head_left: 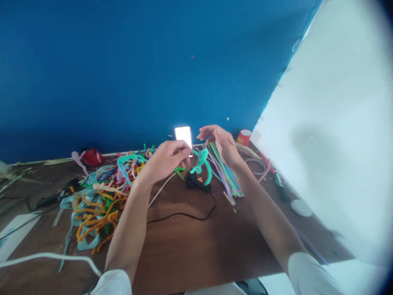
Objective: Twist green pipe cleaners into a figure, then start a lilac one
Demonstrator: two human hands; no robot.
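Beside the left hand [167,159], a pipe-cleaner heap [104,192] crowds the table [190,246].

A dark wooden table [184,246] is carrying a pipe-cleaner heap [101,192], a black cable [181,214], a lit phone [183,136] and a red cup [244,137].

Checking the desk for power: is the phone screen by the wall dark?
No, the phone propped against the blue wall shows a bright white lit screen.

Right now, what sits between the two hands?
In the head view, a teal pipe-cleaner figure stands between the left hand and right hand. The lit phone stands behind the gap, the black glue gun below it.
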